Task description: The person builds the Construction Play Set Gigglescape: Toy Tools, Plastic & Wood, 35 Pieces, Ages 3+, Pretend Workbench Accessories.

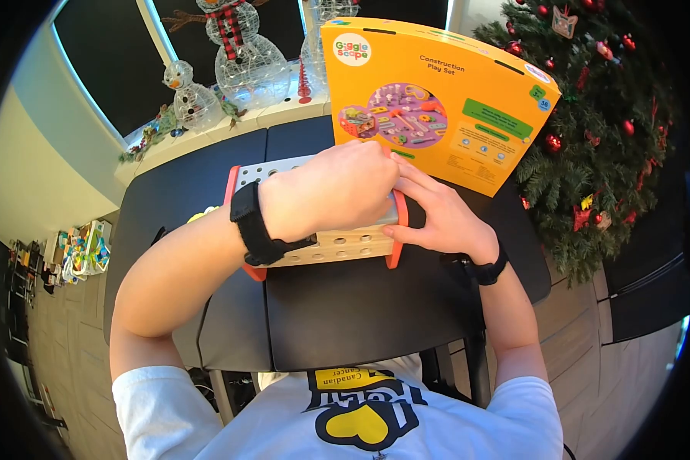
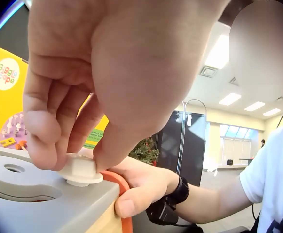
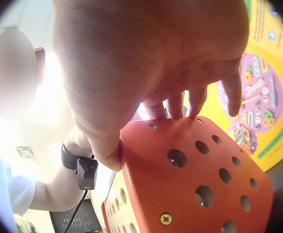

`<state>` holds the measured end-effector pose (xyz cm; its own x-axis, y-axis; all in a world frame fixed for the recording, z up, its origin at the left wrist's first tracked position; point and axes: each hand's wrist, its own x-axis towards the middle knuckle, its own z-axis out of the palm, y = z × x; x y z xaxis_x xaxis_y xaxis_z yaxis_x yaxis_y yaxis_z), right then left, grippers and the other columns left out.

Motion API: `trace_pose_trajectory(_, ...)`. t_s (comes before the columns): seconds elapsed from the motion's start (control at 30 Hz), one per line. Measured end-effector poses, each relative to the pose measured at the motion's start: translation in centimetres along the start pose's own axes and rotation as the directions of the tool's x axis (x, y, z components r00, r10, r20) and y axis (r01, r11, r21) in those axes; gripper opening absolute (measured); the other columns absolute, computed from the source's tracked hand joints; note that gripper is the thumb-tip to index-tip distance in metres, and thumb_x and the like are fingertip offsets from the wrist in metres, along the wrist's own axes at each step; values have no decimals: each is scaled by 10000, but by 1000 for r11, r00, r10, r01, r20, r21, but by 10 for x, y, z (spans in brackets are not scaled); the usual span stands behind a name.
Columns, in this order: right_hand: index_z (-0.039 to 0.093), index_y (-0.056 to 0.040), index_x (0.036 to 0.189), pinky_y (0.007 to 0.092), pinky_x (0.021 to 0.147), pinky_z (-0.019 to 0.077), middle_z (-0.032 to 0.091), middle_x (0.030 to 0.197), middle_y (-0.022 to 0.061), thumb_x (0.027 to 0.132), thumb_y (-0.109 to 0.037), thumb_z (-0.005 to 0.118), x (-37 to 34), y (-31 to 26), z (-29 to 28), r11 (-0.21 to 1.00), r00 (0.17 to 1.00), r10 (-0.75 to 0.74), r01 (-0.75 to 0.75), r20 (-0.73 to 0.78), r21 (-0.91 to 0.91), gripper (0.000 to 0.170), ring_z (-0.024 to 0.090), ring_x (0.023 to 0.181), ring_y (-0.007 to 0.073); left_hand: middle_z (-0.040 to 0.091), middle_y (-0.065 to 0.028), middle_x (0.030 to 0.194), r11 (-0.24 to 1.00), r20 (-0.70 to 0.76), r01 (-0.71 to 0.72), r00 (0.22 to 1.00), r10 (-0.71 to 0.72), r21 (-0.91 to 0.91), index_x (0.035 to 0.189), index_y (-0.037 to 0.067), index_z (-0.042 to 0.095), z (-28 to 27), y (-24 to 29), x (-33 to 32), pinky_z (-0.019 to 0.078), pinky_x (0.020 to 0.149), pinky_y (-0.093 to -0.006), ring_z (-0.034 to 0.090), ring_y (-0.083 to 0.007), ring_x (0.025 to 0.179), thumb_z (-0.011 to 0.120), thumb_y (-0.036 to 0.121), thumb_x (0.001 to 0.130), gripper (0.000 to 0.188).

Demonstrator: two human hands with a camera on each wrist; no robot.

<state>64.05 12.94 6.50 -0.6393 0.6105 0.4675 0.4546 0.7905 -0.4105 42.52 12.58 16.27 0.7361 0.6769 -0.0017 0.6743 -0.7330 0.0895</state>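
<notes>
Fastener-handling step, by my judgement: left grip [image 1: 331,188] pinches the white bolt [image 2: 83,168] atop the toy bench [image 1: 353,247] on the tabletop [image 1: 345,322]; right grip [image 1: 443,218] clasps its red end. Turning requires firm bracing.

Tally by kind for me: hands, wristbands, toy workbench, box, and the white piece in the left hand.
Left hand and right hand: 2
Black wristbands: 2
Toy workbench: 1
Yellow box: 1
White piece: 1
Total: 7

Left hand [image 1: 333,188] seemingly pinches; right hand [image 1: 443,216] rests, thumb [image 1: 406,235] apart.
</notes>
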Motion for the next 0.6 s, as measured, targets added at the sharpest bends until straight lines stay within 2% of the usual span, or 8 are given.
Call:
trace_pose_trajectory(0.17,585,-98,1434,431,1105,500,455,1615,151,851,-407,825,-1,1,1,1000,1000,26,-26,0,14,701,468,1467,338,725,-187,861,931,-93,-324,945,312,-168,896,-10,720,4,-20,-4,564,787,-436,704,-394,876,651,-69,746,175)
trace_pose_trajectory(0.27,585,-95,1432,431,1100,503,452,1614,164,849,-412,827,0,-1,1,999,1000,16,-16,-8,28,706,477,1459,343,726,-176,888,957,55,-208,973,223,-204,889,-13,712,-4,-17,-5,558,803,-433,698,-387,916,646,-125,703,226)
trace_pose_trajectory(0.37,584,-92,1433,432,1098,505,454,1613,163,849,-416,827,-2,2,1,998,999,37,-38,14,52,711,484,1453,344,726,-170,872,882,-48,-302,951,306,-362,890,-17,709,-2,-21,-2,560,778,-428,697,-379,910,660,-98,725,190)
trace_pose_trajectory(0.47,575,-91,1447,435,1100,504,458,1612,153,849,-416,827,-2,2,0,996,996,78,-80,52,41,726,484,1453,343,724,-178,856,861,-363,-455,860,359,-226,891,-16,711,7,-21,4,567,740,-440,705,-387,841,674,-14,795,104)
trace_pose_trajectory(0.53,571,-92,1455,436,1104,502,460,1612,146,848,-415,827,-1,2,1,997,997,66,-68,47,26,733,482,1455,340,719,-185,844,979,-271,-189,949,162,-78,894,-19,713,8,-11,1,569,724,-457,705,-396,800,671,58,843,102)
trace_pose_trajectory(0.57,571,-93,1456,437,1106,500,461,1613,143,848,-415,827,-1,4,2,999,999,41,-41,30,18,734,481,1457,338,716,-189,838,999,-237,-51,970,51,6,895,-20,714,8,-7,-2,571,716,-465,705,-401,779,669,94,867,126)
trace_pose_trajectory(0.6,571,-93,1457,438,1109,498,461,1613,140,847,-414,828,0,4,3,1000,1000,14,-15,12,10,735,480,1458,336,712,-191,830,1000,-182,-16,983,20,19,896,-23,714,8,-4,-4,571,713,-472,704,-405,770,666,119,880,151)
